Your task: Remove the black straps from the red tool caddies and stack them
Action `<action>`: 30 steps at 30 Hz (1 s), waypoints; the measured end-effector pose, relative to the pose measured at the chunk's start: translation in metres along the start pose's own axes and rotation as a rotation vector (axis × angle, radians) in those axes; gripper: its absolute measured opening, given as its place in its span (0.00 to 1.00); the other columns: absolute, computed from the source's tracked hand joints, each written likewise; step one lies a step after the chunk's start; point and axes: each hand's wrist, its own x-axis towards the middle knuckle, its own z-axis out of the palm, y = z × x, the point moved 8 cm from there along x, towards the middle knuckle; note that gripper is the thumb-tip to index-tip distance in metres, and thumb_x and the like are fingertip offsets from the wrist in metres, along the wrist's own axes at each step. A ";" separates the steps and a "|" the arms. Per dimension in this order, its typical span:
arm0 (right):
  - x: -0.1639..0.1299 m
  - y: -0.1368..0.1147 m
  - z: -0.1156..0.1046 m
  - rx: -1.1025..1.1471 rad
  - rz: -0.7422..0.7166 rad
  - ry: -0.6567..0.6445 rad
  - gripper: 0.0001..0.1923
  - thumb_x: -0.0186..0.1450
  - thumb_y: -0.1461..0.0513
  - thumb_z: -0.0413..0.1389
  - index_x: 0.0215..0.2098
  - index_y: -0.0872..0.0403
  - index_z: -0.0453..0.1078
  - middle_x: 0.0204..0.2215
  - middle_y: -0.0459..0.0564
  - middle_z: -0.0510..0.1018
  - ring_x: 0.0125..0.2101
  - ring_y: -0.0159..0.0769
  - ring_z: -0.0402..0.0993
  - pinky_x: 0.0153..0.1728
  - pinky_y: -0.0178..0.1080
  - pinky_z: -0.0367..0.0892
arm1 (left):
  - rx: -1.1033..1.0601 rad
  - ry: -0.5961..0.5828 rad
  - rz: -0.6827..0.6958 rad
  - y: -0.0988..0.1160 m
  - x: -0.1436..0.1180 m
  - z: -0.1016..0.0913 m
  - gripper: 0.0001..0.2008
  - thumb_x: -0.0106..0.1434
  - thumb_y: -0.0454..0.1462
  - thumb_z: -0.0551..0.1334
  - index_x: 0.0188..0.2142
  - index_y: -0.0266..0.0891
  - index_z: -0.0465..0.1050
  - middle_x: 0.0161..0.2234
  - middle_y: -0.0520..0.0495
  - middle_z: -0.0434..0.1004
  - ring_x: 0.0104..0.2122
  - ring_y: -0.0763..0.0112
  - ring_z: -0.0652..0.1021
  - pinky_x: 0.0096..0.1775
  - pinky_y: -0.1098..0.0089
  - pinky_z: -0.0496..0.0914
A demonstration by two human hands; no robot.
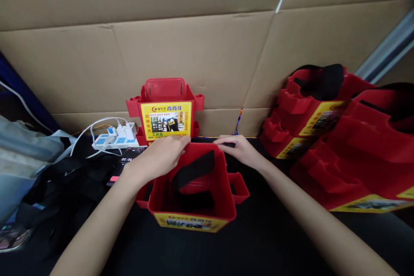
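A red plastic tool box with a yellow label stands open-topped on the black table in front of me. A black strap runs down into it from its far rim. My left hand rests on the far left rim, fingers curled over the strap's upper end. My right hand presses the far right rim, fingers closed on a black strap end there. A second red box with a yellow label stands upright just behind, against the cardboard.
Cardboard wall closes the back. Several red boxes with black straps are piled at the right. A white power strip with chargers and a phone lie at the left, beside black straps and a grey bag.
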 end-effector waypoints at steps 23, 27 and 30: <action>-0.056 0.064 -0.014 -0.510 0.549 0.081 0.29 0.58 0.59 0.58 0.56 0.54 0.58 0.54 0.61 0.61 0.54 0.48 0.58 0.48 0.49 0.62 | 0.011 0.024 0.032 -0.003 0.002 0.004 0.07 0.60 0.32 0.48 0.36 0.37 0.63 0.37 0.42 0.73 0.36 0.63 0.73 0.33 0.66 0.65; -0.034 -0.010 -0.002 -0.288 -0.005 0.103 0.26 0.62 0.54 0.51 0.57 0.44 0.56 0.52 0.45 0.67 0.51 0.34 0.64 0.49 0.36 0.63 | 0.010 0.034 0.033 -0.002 0.000 0.003 0.08 0.60 0.31 0.48 0.36 0.37 0.63 0.36 0.43 0.73 0.35 0.63 0.74 0.34 0.65 0.65; -0.034 0.002 -0.017 -0.241 0.046 0.232 0.18 0.66 0.61 0.41 0.49 0.48 0.66 0.43 0.45 0.75 0.43 0.33 0.71 0.44 0.36 0.66 | 0.013 0.036 0.027 -0.003 0.001 0.003 0.08 0.60 0.31 0.48 0.36 0.36 0.64 0.35 0.42 0.73 0.35 0.63 0.74 0.35 0.65 0.65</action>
